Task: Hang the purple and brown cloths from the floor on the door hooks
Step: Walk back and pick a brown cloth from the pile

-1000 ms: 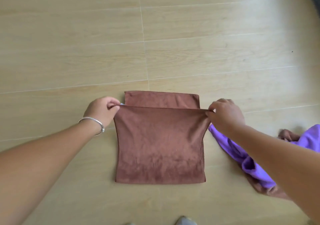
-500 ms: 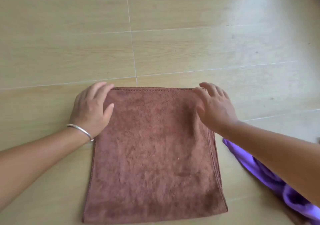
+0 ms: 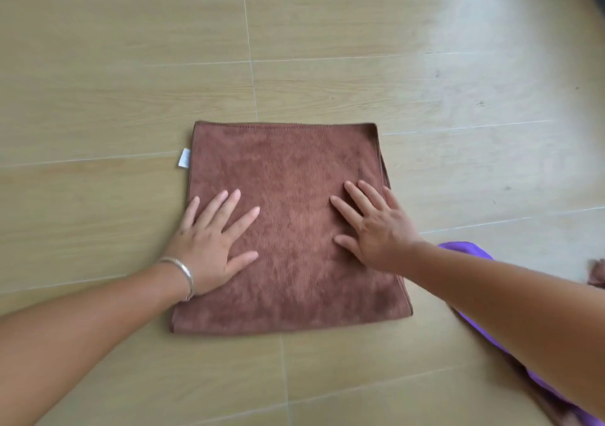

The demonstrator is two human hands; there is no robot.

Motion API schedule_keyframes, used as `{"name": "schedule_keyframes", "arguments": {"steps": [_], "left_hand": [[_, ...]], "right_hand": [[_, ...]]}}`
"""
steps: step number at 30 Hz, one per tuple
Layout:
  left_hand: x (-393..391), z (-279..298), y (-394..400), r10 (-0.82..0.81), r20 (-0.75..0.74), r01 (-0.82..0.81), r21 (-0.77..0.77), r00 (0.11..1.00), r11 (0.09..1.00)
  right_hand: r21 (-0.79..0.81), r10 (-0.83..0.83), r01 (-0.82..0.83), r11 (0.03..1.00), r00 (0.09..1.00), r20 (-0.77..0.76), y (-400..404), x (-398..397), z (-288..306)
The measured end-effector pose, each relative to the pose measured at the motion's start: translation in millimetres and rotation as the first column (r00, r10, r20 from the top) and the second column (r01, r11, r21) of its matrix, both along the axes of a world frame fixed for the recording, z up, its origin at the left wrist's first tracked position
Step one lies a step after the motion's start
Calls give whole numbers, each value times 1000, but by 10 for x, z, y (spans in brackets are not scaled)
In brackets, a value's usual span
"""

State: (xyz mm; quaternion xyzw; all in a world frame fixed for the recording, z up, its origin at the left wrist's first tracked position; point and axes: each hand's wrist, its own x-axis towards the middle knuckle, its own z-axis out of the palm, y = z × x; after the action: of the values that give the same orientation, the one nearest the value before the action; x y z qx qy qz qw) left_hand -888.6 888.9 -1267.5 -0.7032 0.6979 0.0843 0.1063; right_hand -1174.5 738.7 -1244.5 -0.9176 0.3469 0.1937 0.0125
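Your left hand and right hand lie flat, fingers spread, on the folded brown cloth on the floor; it looks soft, light and limp, so pinch a far corner.

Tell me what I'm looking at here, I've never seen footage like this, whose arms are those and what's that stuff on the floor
This is no machine: the picture comes from a camera worn on a person's head, looking forward and down, so the two arms reaching in from the bottom are that person's own.

A folded brown cloth lies flat on a pale wood-look floor. A small white tag sticks out at its left edge. The left hand, with a silver bangle on the wrist, and the right hand both rest flat on the cloth with fingers spread. Neither hand grips anything.

To the right, partly hidden behind the right forearm, lies a purple cloth. A bit of another brown fabric shows at the right edge. No door or hooks are in view.
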Motion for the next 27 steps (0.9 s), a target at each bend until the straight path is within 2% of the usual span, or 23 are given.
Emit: {"name": "schedule_keyframes", "arguments": {"steps": [3, 5, 9, 15, 18, 22, 27], "left_hand": [[65, -2, -239, 47, 36, -48, 24, 998, 999], [5, 28, -219, 21, -4, -21, 1, 1000, 1000], [-146, 83, 261, -173, -105, 170, -42, 979, 985], [-25, -10, 976, -306, -89, 300, -79, 948, 951], [4, -16, 1000, -277, -128, 259, -139, 952, 956], [-95, 14, 997, -174, -165, 144, -182, 971, 973], [-286, 243, 1085, 20, -226, -45, -106, 974, 993]], "right_hand": [[-9, -82, 82, 997, 996, 35, -60, 165, 15], [5, -22, 22, 1000, 996, 85, 44, 127, 28], [81, 143, -153, 985, 982, 122, 405, -227, -9], [48, 264, -273, 961, 955, 139, 651, -685, -108], [16, 271, -276, 961, 954, 129, 660, -729, -118], [4, 187, -189, 982, 977, 101, 757, -662, -54], [35, -11, 11, 999, 1000, -1, 950, -560, 192]]}}
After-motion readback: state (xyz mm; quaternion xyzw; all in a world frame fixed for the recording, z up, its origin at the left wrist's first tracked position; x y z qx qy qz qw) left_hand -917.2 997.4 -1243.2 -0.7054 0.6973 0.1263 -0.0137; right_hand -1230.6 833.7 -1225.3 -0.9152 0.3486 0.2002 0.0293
